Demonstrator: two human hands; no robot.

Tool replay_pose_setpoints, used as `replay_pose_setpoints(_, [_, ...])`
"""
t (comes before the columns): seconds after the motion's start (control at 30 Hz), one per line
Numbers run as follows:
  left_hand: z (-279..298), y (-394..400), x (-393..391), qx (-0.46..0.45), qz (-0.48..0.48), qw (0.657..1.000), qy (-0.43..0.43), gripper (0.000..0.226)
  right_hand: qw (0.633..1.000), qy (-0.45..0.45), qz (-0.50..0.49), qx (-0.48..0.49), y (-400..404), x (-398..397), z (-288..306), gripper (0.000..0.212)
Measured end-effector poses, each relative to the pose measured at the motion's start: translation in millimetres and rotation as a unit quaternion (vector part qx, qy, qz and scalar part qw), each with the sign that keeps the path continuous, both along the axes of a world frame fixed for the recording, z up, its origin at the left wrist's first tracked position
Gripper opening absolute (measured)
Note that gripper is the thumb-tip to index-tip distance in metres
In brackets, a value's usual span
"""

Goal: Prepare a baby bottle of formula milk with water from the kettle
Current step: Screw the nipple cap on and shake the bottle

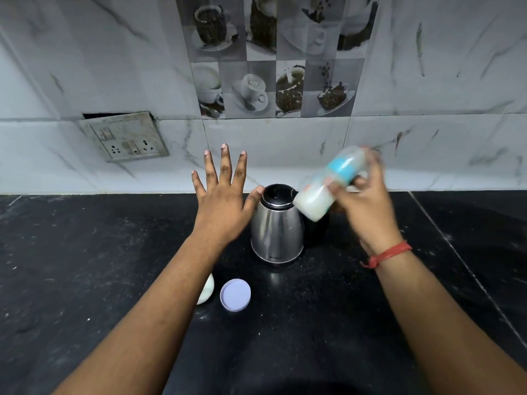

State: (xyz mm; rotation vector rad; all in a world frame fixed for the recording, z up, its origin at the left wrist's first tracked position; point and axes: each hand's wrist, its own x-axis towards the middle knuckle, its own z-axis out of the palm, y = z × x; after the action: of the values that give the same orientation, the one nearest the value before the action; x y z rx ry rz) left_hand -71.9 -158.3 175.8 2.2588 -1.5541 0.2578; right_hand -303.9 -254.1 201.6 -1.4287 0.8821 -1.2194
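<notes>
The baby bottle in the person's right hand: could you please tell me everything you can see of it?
The baby bottle is a clear, plastic-looking cylinder with a turquoise collar and a clear cap over the top. White milky liquid fills its lower part. It is tilted, base down toward the left and cap up toward the right, held in the air above and just right of the kettle. The right hand grips it around the middle. It is motion-blurred, so finer markings cannot be read.

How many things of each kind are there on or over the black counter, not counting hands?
Kettle: 1
Baby bottle: 1
Lid: 1
White thing, half hidden by the arm: 1
Total: 4
</notes>
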Motion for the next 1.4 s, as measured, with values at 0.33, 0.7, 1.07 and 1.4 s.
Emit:
replay_pose_setpoints(0.33, [-2, 9, -13, 0.008, -0.004, 1.0, 0.002, 0.081, 0.998, 0.052, 0.037, -0.004, 25, 8, -30, 0.083])
replay_pose_setpoints(0.7, [-38, 27, -32, 0.038, -0.014, 0.999, 0.021, 0.082, 0.99, 0.074, 0.11, 0.052, 31, -10, -43, 0.083])
replay_pose_setpoints(1.07, [-79, 40, -52, 0.08, -0.017, 0.996, 0.042, 0.083, 0.98, 0.091, 0.112, 0.139, 24, -23, -79, 0.083])
replay_pose_setpoints(1.4, [-114, 49, -72, 0.144, -0.049, 0.988, 0.034, 0.083, 0.956, 0.271, 0.098, 0.052, 40, -16, -128, 0.083])
